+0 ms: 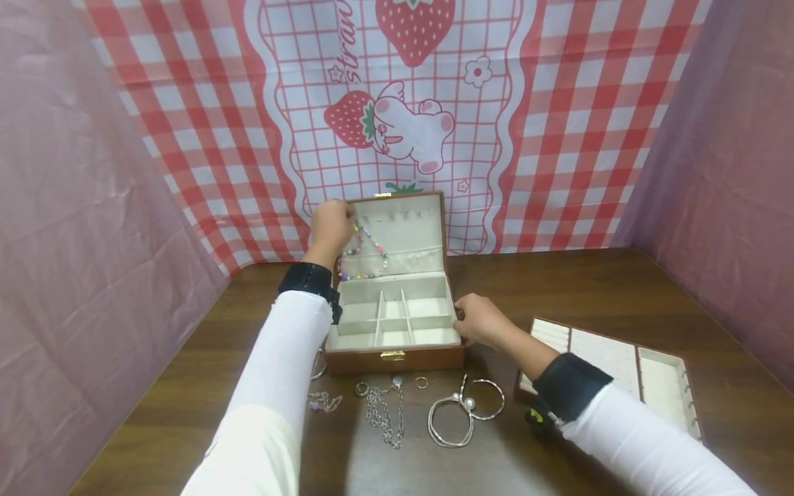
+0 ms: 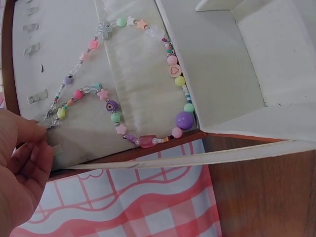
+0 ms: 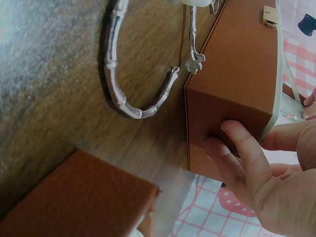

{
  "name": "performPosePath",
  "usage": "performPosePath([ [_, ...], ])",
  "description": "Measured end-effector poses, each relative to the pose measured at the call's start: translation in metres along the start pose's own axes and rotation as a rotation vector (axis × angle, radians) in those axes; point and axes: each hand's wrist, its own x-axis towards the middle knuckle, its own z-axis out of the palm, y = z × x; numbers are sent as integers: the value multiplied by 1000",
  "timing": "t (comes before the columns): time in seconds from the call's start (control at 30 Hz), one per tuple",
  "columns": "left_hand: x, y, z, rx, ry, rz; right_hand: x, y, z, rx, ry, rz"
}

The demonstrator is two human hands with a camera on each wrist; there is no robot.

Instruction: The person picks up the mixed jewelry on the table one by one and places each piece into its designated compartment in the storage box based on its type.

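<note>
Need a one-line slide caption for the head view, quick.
Left hand hangs a beaded necklace inside the open jewelry box lid while the right hand steadies the box.

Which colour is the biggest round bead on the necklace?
Purple. The bead on the necklace shows best in the left wrist view.

jewellery box (image 1: 397,358) brown, cream lining | bead necklace (image 2: 148,89) pastel multicolour | backdrop (image 1: 558,138) red-white check | bangles (image 1: 462,413) apparently silver
</note>
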Motion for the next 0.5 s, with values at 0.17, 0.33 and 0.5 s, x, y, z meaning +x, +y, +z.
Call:
performPosePath([
  [0.17, -1, -1, 0, -7, 1, -2, 0, -2, 0, -7, -6, -6],
  [0.33, 0, -1, 0, -13, -4, 14, 2, -3, -1, -23, -15, -9],
  [0.5, 2, -1, 1, -33, -36, 4, 3, -1, -2, -26, -23, -9],
])
